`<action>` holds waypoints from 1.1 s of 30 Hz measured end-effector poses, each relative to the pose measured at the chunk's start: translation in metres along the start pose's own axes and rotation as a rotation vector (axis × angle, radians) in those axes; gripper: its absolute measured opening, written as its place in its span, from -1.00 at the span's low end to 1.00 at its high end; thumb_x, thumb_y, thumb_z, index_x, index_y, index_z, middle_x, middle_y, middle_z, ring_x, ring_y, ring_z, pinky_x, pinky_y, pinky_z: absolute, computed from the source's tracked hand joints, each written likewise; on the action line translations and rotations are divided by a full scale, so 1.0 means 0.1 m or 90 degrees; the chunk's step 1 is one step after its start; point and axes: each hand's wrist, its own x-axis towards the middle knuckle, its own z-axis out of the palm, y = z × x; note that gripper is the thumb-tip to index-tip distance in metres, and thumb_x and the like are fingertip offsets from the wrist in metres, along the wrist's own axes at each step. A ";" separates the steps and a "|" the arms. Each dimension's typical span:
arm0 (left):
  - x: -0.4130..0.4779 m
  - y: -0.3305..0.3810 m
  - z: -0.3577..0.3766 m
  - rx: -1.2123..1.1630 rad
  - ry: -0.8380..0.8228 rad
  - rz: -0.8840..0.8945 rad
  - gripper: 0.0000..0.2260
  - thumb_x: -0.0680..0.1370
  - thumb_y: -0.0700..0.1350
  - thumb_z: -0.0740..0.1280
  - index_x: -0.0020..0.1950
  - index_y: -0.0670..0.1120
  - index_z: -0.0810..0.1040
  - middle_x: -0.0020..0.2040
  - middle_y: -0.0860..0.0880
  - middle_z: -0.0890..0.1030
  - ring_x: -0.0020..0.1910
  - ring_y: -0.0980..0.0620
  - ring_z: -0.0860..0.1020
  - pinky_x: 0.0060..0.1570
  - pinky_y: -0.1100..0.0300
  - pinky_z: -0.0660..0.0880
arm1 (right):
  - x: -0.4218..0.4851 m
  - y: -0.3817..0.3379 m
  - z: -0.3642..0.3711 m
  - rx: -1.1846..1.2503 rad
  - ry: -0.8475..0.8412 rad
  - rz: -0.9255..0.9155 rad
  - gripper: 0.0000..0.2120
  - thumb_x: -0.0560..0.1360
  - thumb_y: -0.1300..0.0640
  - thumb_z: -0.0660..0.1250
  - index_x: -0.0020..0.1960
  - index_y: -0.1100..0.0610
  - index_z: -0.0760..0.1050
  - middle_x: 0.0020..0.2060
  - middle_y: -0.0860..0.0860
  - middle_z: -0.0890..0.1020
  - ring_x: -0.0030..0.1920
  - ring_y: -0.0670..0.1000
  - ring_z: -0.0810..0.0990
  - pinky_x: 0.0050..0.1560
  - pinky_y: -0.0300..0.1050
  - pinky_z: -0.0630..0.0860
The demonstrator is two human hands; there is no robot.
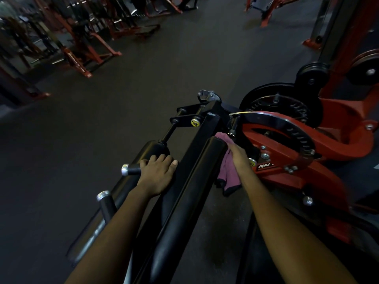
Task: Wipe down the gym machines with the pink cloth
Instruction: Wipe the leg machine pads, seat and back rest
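A person's right hand (pixel 239 158) closes its grip on the pink cloth (pixel 227 177), holding it against the far right edge of a long black pad (pixel 190 191) on a gym machine, with the cloth's loose end hanging below the wrist. The cloth sits in a narrow gap between the pad and the red frame (pixel 307 175), just beside a curved chrome plate (pixel 297 128) lined with small holes. The left hand (pixel 156 175) lies on a second, rounder black roller (pixel 151 149), its fingers bent over the curve. It cannot be told whether that grip closes on the short chrome-capped handle (pixel 130 169) running under the palm. Another capped stub (pixel 105 201) juts out nearer the camera. The pads look smooth and slightly glossy, the frame is painted steel studded with bolts, and a yellow knob (pixel 195 122) marks the black bracket ahead. To the left and ahead, the dark floor (pixel 123 99) spreads wide and open. Beyond it stand more red and black machines (pixel 82 48), blurred in the dim room.
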 end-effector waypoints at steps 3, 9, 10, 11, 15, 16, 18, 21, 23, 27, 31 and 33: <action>0.00 -0.01 0.02 0.000 0.001 0.007 -0.63 0.66 0.19 -0.17 0.03 0.08 0.37 0.01 0.08 0.41 0.13 -0.05 0.41 0.20 -0.13 0.22 | -0.04 -0.21 0.06 0.049 0.002 -0.072 -0.77 0.64 0.22 0.22 0.17 0.16 0.62 -0.10 -0.04 0.71 -0.11 -0.20 0.68 -0.08 -0.35 0.54; 0.01 0.00 0.00 0.000 -0.001 0.008 -0.43 0.53 0.28 -0.31 0.07 0.05 0.41 0.07 0.04 0.47 0.14 -0.06 0.41 0.17 -0.11 0.21 | -0.01 0.14 0.05 0.048 0.050 -0.006 -0.65 0.42 -0.14 0.39 0.07 0.06 0.66 0.10 0.05 0.69 0.11 0.03 0.62 0.22 0.00 0.53; 0.01 0.01 -0.02 -0.003 -0.008 0.004 -0.46 0.57 0.27 -0.27 0.07 0.04 0.41 0.07 0.04 0.48 0.15 -0.07 0.41 0.19 -0.12 0.21 | 0.00 0.13 0.05 0.022 0.041 0.010 -0.65 0.47 -0.14 0.39 0.11 0.07 0.67 0.11 -0.01 0.69 0.14 0.01 0.62 0.25 -0.04 0.51; 0.01 0.01 -0.03 -0.007 -0.011 0.000 -0.53 0.63 0.24 -0.20 0.07 0.04 0.41 0.08 0.03 0.48 0.16 -0.07 0.41 0.20 -0.12 0.21 | 0.02 0.08 0.06 0.007 0.029 0.011 -0.68 0.50 -0.12 0.39 0.12 0.05 0.69 0.07 -0.06 0.71 0.15 0.01 0.63 0.28 -0.01 0.52; -0.01 0.01 -0.02 -0.017 -0.001 0.004 -0.68 0.72 0.12 -0.06 0.09 0.02 0.43 0.09 0.02 0.48 0.17 -0.08 0.41 0.22 -0.13 0.19 | -0.05 -0.24 0.14 0.015 0.056 -0.102 -0.78 0.62 0.22 0.26 0.16 0.18 0.65 -0.09 -0.04 0.69 -0.02 -0.09 0.64 -0.08 -0.37 0.51; -0.01 0.01 -0.03 -0.019 -0.001 0.004 -0.68 0.72 0.11 -0.06 0.09 0.02 0.44 0.09 0.02 0.48 0.17 -0.07 0.41 0.22 -0.13 0.18 | -0.07 -0.26 0.15 0.020 0.077 -0.124 -0.78 0.63 0.24 0.25 0.18 0.16 0.63 -0.06 -0.05 0.68 -0.06 -0.18 0.65 -0.10 -0.41 0.49; 0.00 0.02 -0.03 -0.022 -0.005 0.006 -0.67 0.72 0.12 -0.06 0.10 0.02 0.44 0.10 0.01 0.48 0.17 -0.07 0.40 0.23 -0.14 0.17 | -0.13 -0.21 0.18 0.018 0.085 -0.134 -0.79 0.64 0.20 0.26 0.17 0.01 0.59 -0.05 -0.14 0.67 -0.08 -0.32 0.63 -0.06 -0.43 0.48; 0.00 0.02 -0.02 -0.021 -0.010 -0.002 -0.70 0.72 0.12 -0.06 0.06 0.04 0.40 0.08 0.03 0.47 0.17 -0.07 0.40 0.22 -0.14 0.17 | -0.03 0.13 0.12 0.003 0.087 -0.092 -0.78 0.52 -0.15 0.32 0.08 -0.11 0.65 0.01 -0.12 0.71 0.12 -0.10 0.67 0.21 -0.09 0.57; -0.01 0.02 -0.02 -0.021 0.004 0.001 -0.73 0.71 0.12 -0.06 0.02 0.06 0.36 0.05 0.05 0.44 0.16 -0.07 0.40 0.19 -0.12 0.17 | 0.19 0.43 0.02 0.002 0.057 -0.086 -0.61 0.44 -0.19 0.32 0.19 -0.08 0.68 0.16 -0.09 0.70 0.27 -0.03 0.62 0.41 0.08 0.47; -0.02 0.02 -0.02 -0.015 0.010 0.003 -0.70 0.71 0.11 -0.05 0.05 0.03 0.40 0.06 0.03 0.47 0.14 -0.07 0.41 0.16 -0.10 0.17 | 0.06 0.04 0.13 -0.021 0.035 -0.060 -0.66 0.52 -0.07 0.32 0.19 0.04 0.69 0.11 -0.02 0.72 0.17 0.01 0.66 0.35 0.13 0.51; -0.01 0.01 -0.01 -0.011 0.025 0.007 -0.73 0.71 0.11 -0.05 0.04 0.05 0.38 0.06 0.03 0.47 0.13 -0.06 0.41 0.17 -0.11 0.18 | -0.10 -0.13 0.21 0.052 0.078 -0.097 -0.75 0.52 0.02 0.31 0.09 0.05 0.69 0.01 0.06 0.73 0.08 0.04 0.68 0.13 -0.02 0.56; 0.01 0.01 -0.01 -0.012 0.017 0.002 -0.74 0.71 0.11 -0.05 0.04 0.06 0.38 0.05 0.03 0.46 0.13 -0.06 0.40 0.17 -0.11 0.18 | -0.09 0.00 0.23 0.070 0.091 -0.086 -0.81 0.54 -0.04 0.32 0.07 -0.09 0.67 0.02 -0.08 0.72 0.10 -0.06 0.66 0.13 -0.12 0.54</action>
